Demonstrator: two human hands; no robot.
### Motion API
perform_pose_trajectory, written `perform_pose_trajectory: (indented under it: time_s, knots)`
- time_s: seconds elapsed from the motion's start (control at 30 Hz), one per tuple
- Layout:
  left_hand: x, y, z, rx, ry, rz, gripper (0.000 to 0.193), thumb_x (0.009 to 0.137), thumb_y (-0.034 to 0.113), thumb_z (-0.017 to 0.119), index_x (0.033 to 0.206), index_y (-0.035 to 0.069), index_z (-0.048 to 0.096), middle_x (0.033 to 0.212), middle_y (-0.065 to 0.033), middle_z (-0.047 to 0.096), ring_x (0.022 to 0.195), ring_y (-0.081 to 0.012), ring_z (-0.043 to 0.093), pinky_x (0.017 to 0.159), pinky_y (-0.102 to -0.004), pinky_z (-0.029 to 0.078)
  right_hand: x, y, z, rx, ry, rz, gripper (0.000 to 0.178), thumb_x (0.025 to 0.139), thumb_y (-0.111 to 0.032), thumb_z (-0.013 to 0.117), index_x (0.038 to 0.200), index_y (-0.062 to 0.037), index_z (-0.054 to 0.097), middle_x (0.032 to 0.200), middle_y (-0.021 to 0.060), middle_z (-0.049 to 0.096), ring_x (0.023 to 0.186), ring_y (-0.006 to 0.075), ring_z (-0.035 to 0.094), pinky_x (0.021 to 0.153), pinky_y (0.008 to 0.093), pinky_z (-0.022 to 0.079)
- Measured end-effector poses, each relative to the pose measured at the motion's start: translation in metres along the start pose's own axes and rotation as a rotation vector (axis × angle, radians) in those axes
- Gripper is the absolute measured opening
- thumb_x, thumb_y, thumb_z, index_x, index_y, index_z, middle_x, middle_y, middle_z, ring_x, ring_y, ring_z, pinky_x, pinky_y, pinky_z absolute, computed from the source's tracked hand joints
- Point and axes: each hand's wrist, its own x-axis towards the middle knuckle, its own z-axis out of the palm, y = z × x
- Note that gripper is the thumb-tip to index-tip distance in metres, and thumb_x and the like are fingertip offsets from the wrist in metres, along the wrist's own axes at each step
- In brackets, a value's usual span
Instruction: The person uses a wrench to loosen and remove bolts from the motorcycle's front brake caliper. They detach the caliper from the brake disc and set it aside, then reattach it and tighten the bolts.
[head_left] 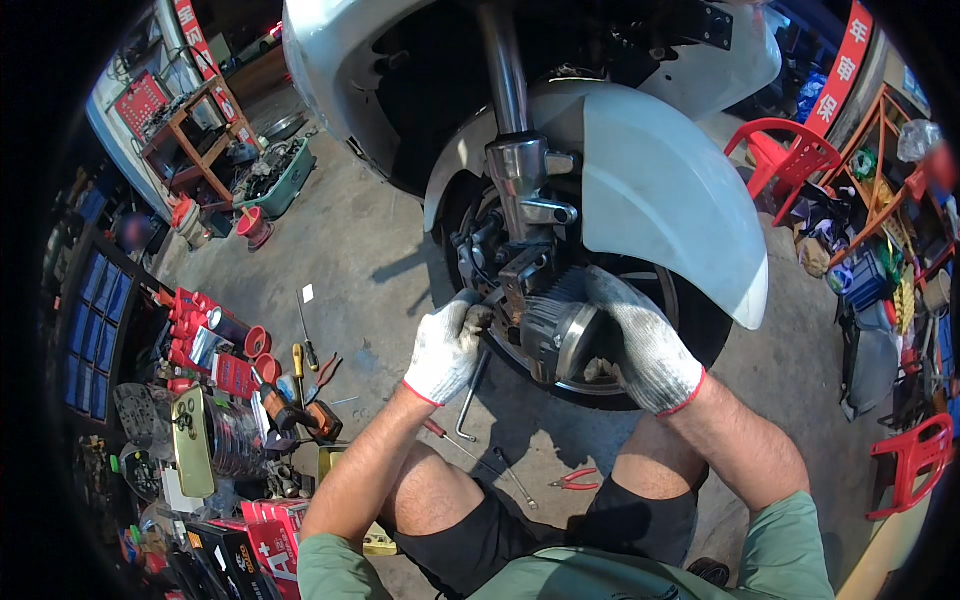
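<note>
In front of the motorcycle's front wheel point(690, 340) is a round, finned metal housing that looks like a spotlight point(556, 322). A metal bracket point(518, 280) is on its upper left side. My right hand point(648, 345), in a white knit glove with dirty fingers, curls round the right side of the housing. On the other side my left hand point(448, 345), gloved the same way, has its fingers pinched together beside the bracket. Whatever lies in that pinch is hidden. Above both hands rise the chrome fork leg point(515, 180) and the pale front fender point(665, 190).
On the floor between my knees lie an L-shaped wrench point(470, 405), a screwdriver point(445, 437), a ratchet-like tool point(517, 480) and red-handled pliers point(574, 481). A cordless drill point(290, 408) sits left among clutter. Red plastic chairs point(785, 160) and a green bin point(280, 180) stand farther off.
</note>
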Motion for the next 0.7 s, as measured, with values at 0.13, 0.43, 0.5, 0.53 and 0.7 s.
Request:
perform_pose_trajectory:
  time_s: [0.13,0.43,0.5,0.53,0.7]
  knots:
    - [0.015,-0.010,-0.011,0.131,0.051,0.164,0.015,0.089,0.005,0.059,0.102,0.000,0.064,0.083,-0.0248,0.064,0.076,-0.0440,0.064,0.066,-0.0429,0.051,0.000,-0.002,-0.003,-0.048,-0.054,-0.008,0.070,0.103,-0.041,0.055,0.154,0.0009,0.032,0.145,0.0187,0.050,0.132,0.0257,0.052,0.112,0.0394,0.043]
    - [0.060,-0.002,-0.055,0.352,-0.041,0.373,0.024,0.075,-0.007,0.058,0.095,0.005,0.066,0.080,-0.0148,0.066,0.075,-0.0360,0.067,0.065,-0.0415,0.054,0.003,0.003,-0.005,-0.006,-0.044,-0.006,0.069,0.103,-0.041,0.055,0.154,0.0002,0.032,0.145,0.0183,0.048,0.127,0.0227,0.055,0.104,0.0353,0.049]
    - [0.067,-0.001,-0.059,0.350,-0.028,0.403,0.022,0.074,-0.008,0.057,0.090,0.005,0.064,0.079,-0.0133,0.066,0.075,-0.0340,0.067,0.064,-0.0408,0.054,-0.002,-0.002,-0.001,-0.043,-0.045,-0.007,0.069,0.105,-0.042,0.050,0.156,-0.0007,0.030,0.150,0.0194,0.045,0.133,0.0255,0.052,0.112,0.0402,0.044]
    - [0.070,-0.001,-0.061,0.350,-0.039,0.416,0.022,0.074,-0.008,0.057,0.090,0.005,0.065,0.079,-0.0134,0.066,0.075,-0.0341,0.067,0.064,-0.0410,0.054,-0.002,-0.002,0.000,-0.055,-0.043,-0.017,0.069,0.105,-0.042,0.051,0.156,-0.0007,0.030,0.150,0.0194,0.045,0.134,0.0255,0.052,0.112,0.0402,0.044]
    - [0.083,0.004,-0.075,0.464,-0.111,0.442,0.022,0.073,-0.006,0.061,0.091,0.006,0.065,0.082,-0.0139,0.066,0.079,-0.0357,0.066,0.067,-0.0427,0.054,-0.009,-0.014,0.014,-0.066,-0.010,0.018,0.068,0.104,-0.043,0.051,0.155,-0.0008,0.032,0.147,0.0183,0.049,0.131,0.0247,0.055,0.110,0.0395,0.046]
